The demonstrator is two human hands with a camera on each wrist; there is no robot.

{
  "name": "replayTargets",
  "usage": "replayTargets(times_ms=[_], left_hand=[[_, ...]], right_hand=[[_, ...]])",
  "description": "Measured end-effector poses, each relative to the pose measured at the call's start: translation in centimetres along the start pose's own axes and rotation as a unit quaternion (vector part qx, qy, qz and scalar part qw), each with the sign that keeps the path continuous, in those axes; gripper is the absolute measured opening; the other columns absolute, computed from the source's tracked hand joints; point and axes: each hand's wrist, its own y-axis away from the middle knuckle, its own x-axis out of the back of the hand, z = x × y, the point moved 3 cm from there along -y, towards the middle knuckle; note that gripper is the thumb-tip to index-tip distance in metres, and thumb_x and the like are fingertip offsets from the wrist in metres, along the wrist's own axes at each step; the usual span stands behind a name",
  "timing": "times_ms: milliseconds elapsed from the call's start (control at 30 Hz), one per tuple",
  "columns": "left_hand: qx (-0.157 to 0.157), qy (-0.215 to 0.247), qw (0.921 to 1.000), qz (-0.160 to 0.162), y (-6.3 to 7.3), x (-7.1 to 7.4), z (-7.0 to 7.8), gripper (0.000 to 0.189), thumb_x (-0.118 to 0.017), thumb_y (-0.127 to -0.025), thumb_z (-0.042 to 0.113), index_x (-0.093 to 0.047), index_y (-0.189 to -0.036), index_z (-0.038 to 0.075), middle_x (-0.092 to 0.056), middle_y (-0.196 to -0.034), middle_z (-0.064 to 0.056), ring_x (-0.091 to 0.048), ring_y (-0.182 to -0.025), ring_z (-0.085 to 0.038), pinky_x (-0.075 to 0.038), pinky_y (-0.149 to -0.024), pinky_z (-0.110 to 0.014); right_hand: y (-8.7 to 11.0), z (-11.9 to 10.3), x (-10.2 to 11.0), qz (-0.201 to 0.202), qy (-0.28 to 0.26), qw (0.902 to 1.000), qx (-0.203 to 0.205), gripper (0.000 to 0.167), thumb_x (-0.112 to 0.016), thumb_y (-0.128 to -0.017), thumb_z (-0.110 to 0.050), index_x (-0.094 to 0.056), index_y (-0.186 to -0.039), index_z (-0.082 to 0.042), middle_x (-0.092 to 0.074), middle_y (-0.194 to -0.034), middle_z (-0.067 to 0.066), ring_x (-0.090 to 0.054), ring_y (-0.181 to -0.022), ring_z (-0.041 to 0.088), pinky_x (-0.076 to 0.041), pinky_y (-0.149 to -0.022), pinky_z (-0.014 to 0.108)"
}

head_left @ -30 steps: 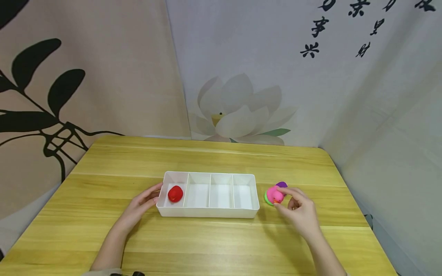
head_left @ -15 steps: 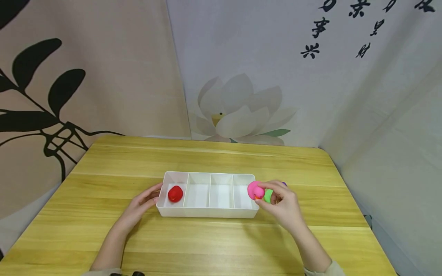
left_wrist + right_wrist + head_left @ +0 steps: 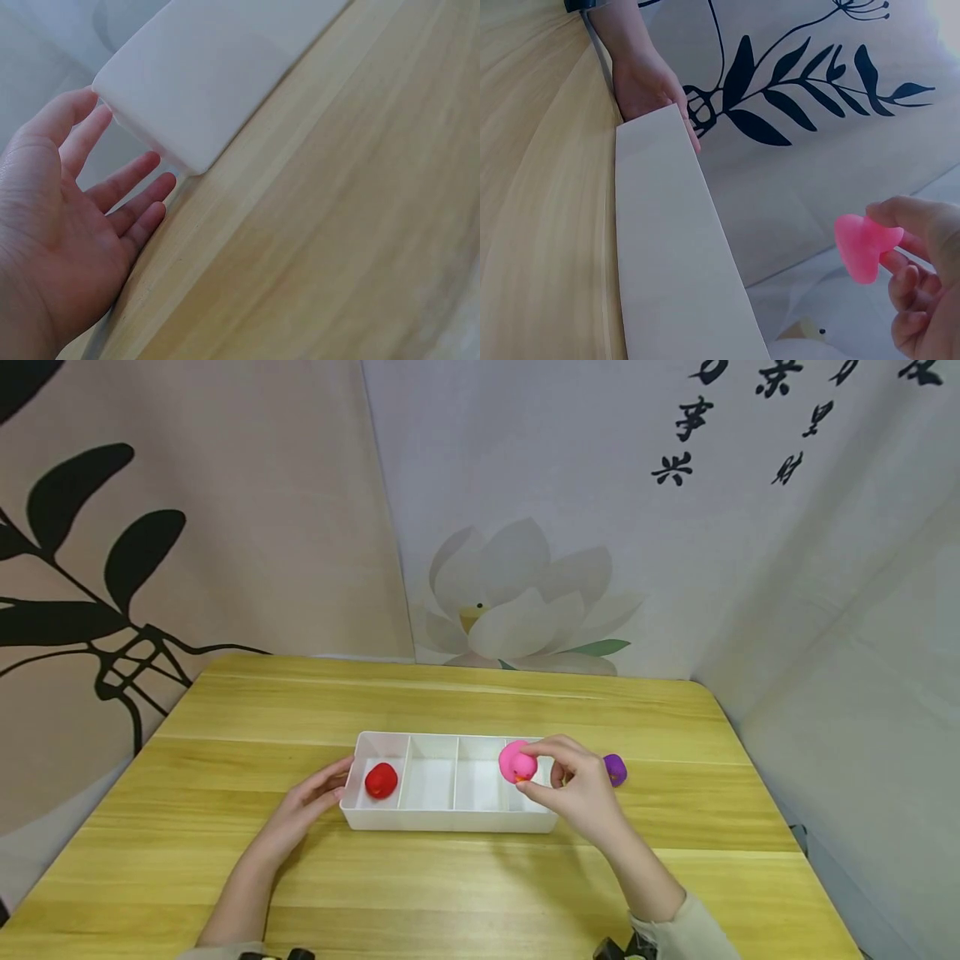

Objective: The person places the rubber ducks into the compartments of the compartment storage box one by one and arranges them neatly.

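Note:
A pink rubber duck [image 3: 517, 762] is pinched between the thumb and fingers of my right hand [image 3: 573, 781], raised over the right part of a white divided tray [image 3: 450, 821]. The right wrist view also shows the pink duck [image 3: 862, 247] held above the tray's level. My left hand [image 3: 315, 797] touches the tray's left end; in the left wrist view its fingers [image 3: 124, 180] are loosely extended, the thumb side against the tray's corner. A rounded red toy [image 3: 381, 781] lies in the leftmost compartment.
A small purple toy [image 3: 616, 769] lies on the wooden table [image 3: 420, 893], right of the tray and partly behind my right hand. A printed cloth backdrop [image 3: 525, 485] stands behind the table's far edge.
My right hand has carried the pink duck leftward from beside the tray to above its right compartments. The green item seen earlier is now hidden behind that hand. The left hand stays put.

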Motion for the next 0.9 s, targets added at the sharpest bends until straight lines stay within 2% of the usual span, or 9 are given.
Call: replayTargets(times_ms=[133,400,600,900], left_hand=[[-0.002,0.0,1.0,0.0,-0.1,-0.1,0.2,0.047,-0.051,-0.1,0.013,-0.04,-0.144,0.001,-0.048,-0.134,-0.026,-0.049,-0.12,-0.026,-0.042,-0.09,-0.019],[-0.007,-0.002,1.0,0.002,-0.1,-0.2,0.4,0.047,-0.051,-0.1,0.012,-0.04,-0.144,0.0,-0.049,-0.132,-0.026,-0.051,-0.117,-0.019,-0.042,-0.089,-0.019],[-0.015,-0.005,0.9999,0.003,-0.1,-0.3,0.5,0.047,-0.051,-0.1,0.011,-0.04,-0.144,0.0,-0.05,-0.131,-0.027,-0.051,-0.116,-0.018,-0.042,-0.089,-0.018],[-0.026,0.0,0.9997,0.004,-0.1,-0.3,0.3,0.045,-0.05,-0.099,0.007,-0.04,-0.143,-0.003,-0.049,-0.129,-0.032,-0.053,-0.115,-0.02,-0.043,-0.088,-0.018]], right_hand=[[-0.7,1.7,-1.2,-0.007,-0.002,1.0,-0.006,0.036,-0.086,-0.068,-0.003,-0.073,-0.101,-0.011,-0.065,-0.098,-0.001,-0.043,-0.057,0.014,-0.034,-0.05,0.023],[-1.9,1.6,-3.4,-0.036,-0.013,0.999,0.022,0.035,-0.086,-0.069,-0.007,-0.073,-0.1,-0.014,-0.064,-0.096,-0.006,-0.043,-0.056,0.012,-0.037,-0.049,0.023],[-2.7,1.4,-5.2,-0.066,0.0,0.9977,0.017,0.035,-0.086,-0.07,-0.01,-0.073,-0.101,-0.019,-0.063,-0.097,-0.013,-0.042,-0.056,0.01,-0.038,-0.05,0.023],[-3.4,2.7,-7.8,-0.089,0.008,0.9959,0.014,0.036,-0.086,-0.07,-0.013,-0.072,-0.102,-0.019,-0.062,-0.097,-0.012,-0.042,-0.057,0.008,-0.038,-0.053,0.023]])
